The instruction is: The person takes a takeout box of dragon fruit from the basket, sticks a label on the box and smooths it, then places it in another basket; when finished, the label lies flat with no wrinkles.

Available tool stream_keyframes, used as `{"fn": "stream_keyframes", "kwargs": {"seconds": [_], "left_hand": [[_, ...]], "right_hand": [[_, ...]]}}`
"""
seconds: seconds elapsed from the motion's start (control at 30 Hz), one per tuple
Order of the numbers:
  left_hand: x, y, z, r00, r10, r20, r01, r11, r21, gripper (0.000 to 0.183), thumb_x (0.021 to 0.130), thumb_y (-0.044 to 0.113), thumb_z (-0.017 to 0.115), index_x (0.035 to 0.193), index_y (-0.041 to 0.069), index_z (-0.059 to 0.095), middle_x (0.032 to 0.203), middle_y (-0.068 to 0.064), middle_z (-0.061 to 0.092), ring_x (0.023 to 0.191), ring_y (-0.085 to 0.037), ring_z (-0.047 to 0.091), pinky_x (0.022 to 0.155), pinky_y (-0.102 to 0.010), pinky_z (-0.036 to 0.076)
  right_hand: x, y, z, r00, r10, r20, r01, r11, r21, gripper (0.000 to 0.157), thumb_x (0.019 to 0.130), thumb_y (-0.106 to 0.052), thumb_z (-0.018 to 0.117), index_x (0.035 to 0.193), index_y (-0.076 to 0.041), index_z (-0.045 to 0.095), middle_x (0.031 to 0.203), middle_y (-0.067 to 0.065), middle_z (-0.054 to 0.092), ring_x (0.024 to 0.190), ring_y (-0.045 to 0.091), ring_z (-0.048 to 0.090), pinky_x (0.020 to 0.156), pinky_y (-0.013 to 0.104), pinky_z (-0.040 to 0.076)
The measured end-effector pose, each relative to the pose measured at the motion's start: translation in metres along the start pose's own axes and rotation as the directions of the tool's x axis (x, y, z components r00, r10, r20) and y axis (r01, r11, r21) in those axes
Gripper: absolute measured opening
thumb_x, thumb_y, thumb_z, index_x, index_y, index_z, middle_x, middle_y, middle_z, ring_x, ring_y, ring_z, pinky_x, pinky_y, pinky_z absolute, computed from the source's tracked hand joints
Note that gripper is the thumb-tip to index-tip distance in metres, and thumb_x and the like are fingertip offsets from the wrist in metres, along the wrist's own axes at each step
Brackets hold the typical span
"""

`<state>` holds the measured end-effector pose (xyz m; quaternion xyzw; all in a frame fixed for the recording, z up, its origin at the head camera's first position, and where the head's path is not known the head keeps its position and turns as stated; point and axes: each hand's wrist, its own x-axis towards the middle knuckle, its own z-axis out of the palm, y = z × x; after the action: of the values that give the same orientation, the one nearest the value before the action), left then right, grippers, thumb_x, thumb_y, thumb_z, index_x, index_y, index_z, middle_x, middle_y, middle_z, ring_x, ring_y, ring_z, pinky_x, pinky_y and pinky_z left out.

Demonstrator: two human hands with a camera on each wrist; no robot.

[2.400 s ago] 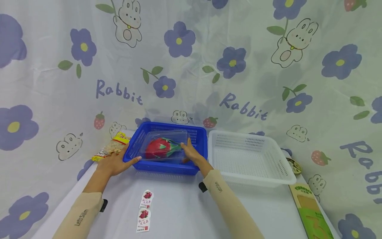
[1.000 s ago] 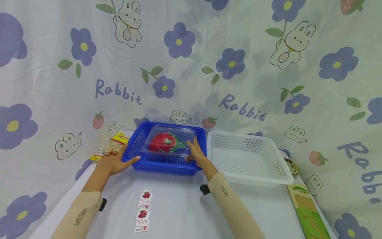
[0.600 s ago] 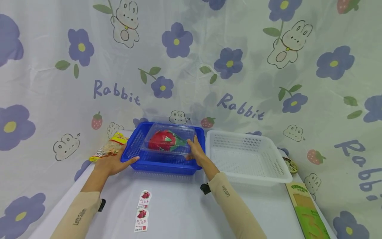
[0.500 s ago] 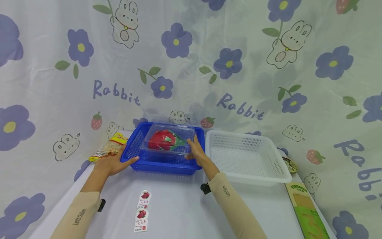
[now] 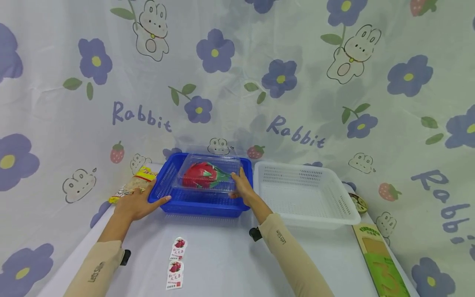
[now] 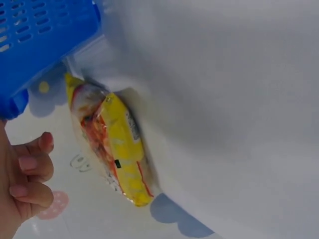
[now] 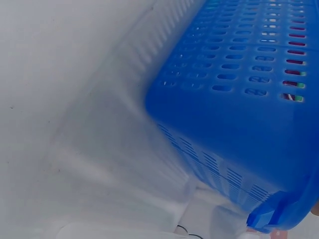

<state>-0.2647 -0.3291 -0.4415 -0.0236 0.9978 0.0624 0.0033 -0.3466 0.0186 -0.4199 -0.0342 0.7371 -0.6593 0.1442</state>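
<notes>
A clear plastic box (image 5: 226,165) with a red and green dragon fruit (image 5: 200,175) inside sits tilted within the blue basket (image 5: 208,209). My right hand (image 5: 243,189) pinches the box's right end, thumb on top. In the right wrist view only the outside of the blue basket (image 7: 224,124) fills the picture, with a sliver of skin at the right edge. My left hand (image 5: 135,204) rests at the basket's left front corner, thumb stretched along the rim. The left wrist view shows its other fingers (image 6: 37,167) loosely bent, apart from a yellow-ended food bag (image 6: 112,144).
A white basket (image 5: 304,220) stands right of the blue one. Two dragon fruit stickers (image 5: 176,264) lie on the white table (image 5: 219,255). A green and tan package (image 5: 382,260) and a round tin (image 5: 359,203) are at the right edge. A patterned curtain (image 5: 237,99) hangs behind.
My right hand has moved the clear box slightly right and back inside the blue basket, tilting it. My left hand has stayed at the basket's corner. The view has shifted a little.
</notes>
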Motion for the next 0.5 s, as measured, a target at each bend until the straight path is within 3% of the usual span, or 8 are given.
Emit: {"fn": "stream_keyframes", "kwargs": {"seconds": [0.1,0.17,0.27,0.43,0.5], "left_hand": [[0.003,0.004,-0.006,0.999,0.025,-0.041,-0.026,1.0,-0.016,0.107,0.083,0.087,0.032,0.16,0.016,0.013,0.144,-0.048,0.028,0.11,-0.068,0.049,0.072,-0.066,0.051],[0.006,0.008,-0.011,0.996,0.048,-0.074,-0.05,0.998,-0.025,0.107,0.082,0.088,0.035,0.16,0.017,0.015,0.145,-0.048,0.027,0.108,-0.068,0.049,0.06,-0.054,0.054],[0.011,0.017,-0.018,0.989,0.086,-0.116,-0.091,0.995,-0.036,0.107,0.081,0.087,0.041,0.16,0.018,0.015,0.146,-0.047,0.026,0.091,-0.061,0.059,0.044,-0.036,0.047],[0.021,0.041,-0.021,0.985,0.117,-0.127,-0.127,0.989,-0.072,0.104,0.082,0.085,0.041,0.159,0.018,0.021,0.139,-0.041,0.036,0.072,-0.041,0.06,0.043,-0.03,0.04],[0.024,0.051,-0.022,0.988,0.113,-0.109,-0.124,0.987,-0.101,0.103,0.083,0.085,0.039,0.159,0.017,0.023,0.138,-0.04,0.037,0.076,-0.043,0.06,0.045,-0.032,0.041]], "right_hand": [[-0.001,0.0,-0.001,1.0,0.005,-0.004,-0.005,1.0,0.01,0.072,0.107,-0.037,0.038,0.16,-0.02,-0.008,0.165,0.021,0.004,0.058,0.018,0.06,0.057,0.028,0.055],[-0.001,0.0,-0.002,1.0,0.005,-0.006,-0.005,1.0,0.016,0.073,0.107,-0.037,0.038,0.16,-0.02,-0.007,0.165,0.021,0.004,0.058,0.019,0.061,0.057,0.028,0.055],[0.0,0.001,-0.003,1.0,-0.001,-0.01,0.001,1.0,0.024,0.072,0.107,-0.037,0.039,0.16,-0.02,-0.006,0.165,0.022,0.006,0.058,0.018,0.061,0.056,0.027,0.055],[0.001,0.004,-0.003,1.0,0.016,-0.005,-0.016,1.0,0.02,0.071,0.107,-0.038,0.038,0.16,-0.02,-0.006,0.164,0.022,0.01,0.056,0.017,0.06,0.058,0.03,0.056],[0.002,0.004,-0.003,1.0,0.022,-0.004,-0.022,1.0,0.015,0.071,0.107,-0.039,0.037,0.16,-0.021,-0.006,0.165,0.021,0.01,0.056,0.018,0.06,0.059,0.03,0.056]]}}
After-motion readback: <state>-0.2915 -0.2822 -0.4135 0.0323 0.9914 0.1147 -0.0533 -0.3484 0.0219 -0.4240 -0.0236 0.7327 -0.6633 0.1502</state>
